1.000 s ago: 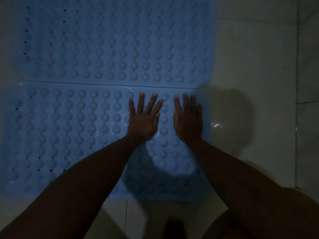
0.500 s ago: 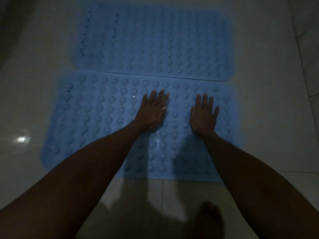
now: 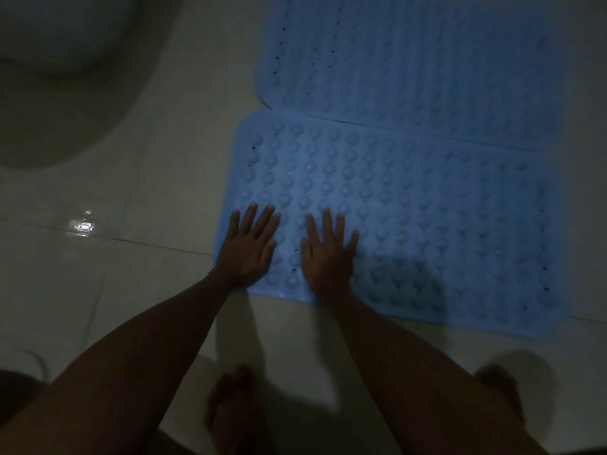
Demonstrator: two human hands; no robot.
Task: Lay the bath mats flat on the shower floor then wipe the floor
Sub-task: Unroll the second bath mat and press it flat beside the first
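Two blue bath mats with rows of round bumps lie flat on the pale tiled floor, long edges touching. The near mat [image 3: 443, 224] spreads across the middle right, and the far mat [image 3: 427, 67] lies beyond it at the top right. My left hand [image 3: 248, 247] presses flat on the near mat's front left corner, fingers straight and spread. My right hand [image 3: 328, 254] presses flat beside it, a little to the right, also with straight fingers. Neither hand holds anything.
The rounded base of a white fixture [image 3: 59, 73] stands at the top left. Glossy wet tiles [image 3: 98, 274] with a light glare lie left of the mats. My bare feet [image 3: 236, 408] stand on the floor just in front of the near mat.
Both hands have slid from the near mat's right and middle part to its front left corner, staying flat. The view has swung left, bringing the white fixture into sight.
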